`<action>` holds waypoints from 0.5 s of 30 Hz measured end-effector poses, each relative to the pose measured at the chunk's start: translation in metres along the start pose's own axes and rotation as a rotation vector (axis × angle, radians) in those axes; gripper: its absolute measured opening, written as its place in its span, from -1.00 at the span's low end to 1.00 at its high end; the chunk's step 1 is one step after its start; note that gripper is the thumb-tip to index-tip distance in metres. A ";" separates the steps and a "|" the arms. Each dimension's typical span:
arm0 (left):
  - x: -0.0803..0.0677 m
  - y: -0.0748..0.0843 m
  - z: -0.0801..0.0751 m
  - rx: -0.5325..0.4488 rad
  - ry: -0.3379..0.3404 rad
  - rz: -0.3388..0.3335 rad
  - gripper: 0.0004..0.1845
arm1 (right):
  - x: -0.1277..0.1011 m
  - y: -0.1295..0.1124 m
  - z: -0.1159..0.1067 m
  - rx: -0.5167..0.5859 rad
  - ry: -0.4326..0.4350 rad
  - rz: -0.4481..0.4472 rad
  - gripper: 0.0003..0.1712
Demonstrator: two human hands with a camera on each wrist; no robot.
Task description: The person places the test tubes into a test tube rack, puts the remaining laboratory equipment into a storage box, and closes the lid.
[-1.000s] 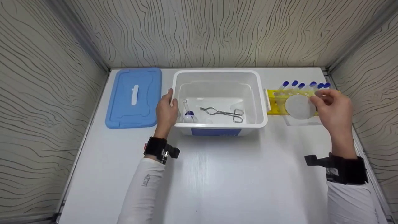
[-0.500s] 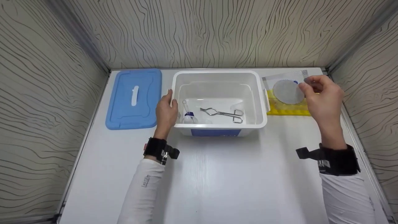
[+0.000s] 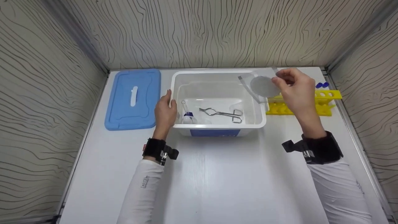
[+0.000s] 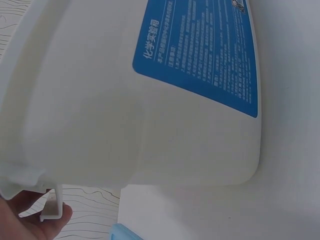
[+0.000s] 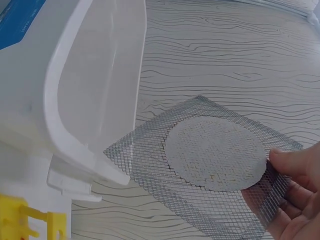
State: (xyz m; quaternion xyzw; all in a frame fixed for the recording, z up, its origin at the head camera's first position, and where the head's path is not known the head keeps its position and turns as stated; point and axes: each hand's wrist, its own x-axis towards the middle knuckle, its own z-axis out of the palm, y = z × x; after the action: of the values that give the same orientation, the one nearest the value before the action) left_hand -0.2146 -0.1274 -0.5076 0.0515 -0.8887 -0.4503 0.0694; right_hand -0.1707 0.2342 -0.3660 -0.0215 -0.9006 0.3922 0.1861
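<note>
A square wire gauze [image 5: 215,152] with a pale round centre hangs from my right hand [image 3: 297,88], pinched at one edge between thumb and fingers. In the head view it is tilted above the right rim of a white plastic storage box [image 3: 219,125]. My left hand [image 3: 165,112] grips the box at its left side; the left wrist view shows thumb and fingers around the white side latch [image 4: 51,205]. Inside the box lie metal crucible tongs [image 3: 220,113] and, at the front left, a clear glass piece with a blue part [image 3: 188,114], its kind unclear.
Left of the box lies its blue lid [image 3: 133,99] with a white handle. A yellow test tube rack [image 3: 326,101] stands to the right, partly behind my right hand, with blue-capped tubes [image 3: 322,84] behind it. Patterned walls [image 3: 202,34] enclose the white table [image 3: 217,180].
My right hand has carried the wire gauze leftward and up, from over the yellow rack to over the box's right rim. My left hand has stayed at the box.
</note>
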 end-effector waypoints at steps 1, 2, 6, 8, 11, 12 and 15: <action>0.000 0.000 0.000 0.005 0.001 0.000 -0.47 | 0.001 -0.002 0.002 0.001 -0.013 -0.008 -0.68; 0.000 0.000 0.000 0.007 0.002 0.001 -0.47 | 0.003 -0.004 0.005 0.001 -0.023 -0.016 -0.70; 0.000 -0.001 0.001 -0.002 -0.002 0.001 -0.47 | 0.009 -0.012 0.014 -0.005 -0.073 -0.034 -0.72; 0.000 0.000 0.001 -0.015 -0.004 0.002 -0.47 | 0.013 -0.016 0.020 -0.006 -0.114 -0.029 -0.73; 0.000 0.000 0.001 -0.026 -0.006 0.003 -0.47 | 0.019 -0.022 0.030 -0.001 -0.178 -0.022 -0.74; 0.000 0.000 0.001 -0.026 -0.005 0.000 -0.47 | 0.021 -0.024 0.033 -0.004 -0.203 -0.025 -0.74; 0.000 0.000 0.001 -0.022 -0.004 -0.006 -0.47 | 0.027 -0.029 0.041 -0.005 -0.260 -0.030 -0.74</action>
State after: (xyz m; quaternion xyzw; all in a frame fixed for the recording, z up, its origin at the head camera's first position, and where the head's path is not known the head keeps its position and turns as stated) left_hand -0.2145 -0.1262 -0.5085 0.0525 -0.8838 -0.4601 0.0668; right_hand -0.2072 0.1907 -0.3622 0.0423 -0.9183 0.3867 0.0734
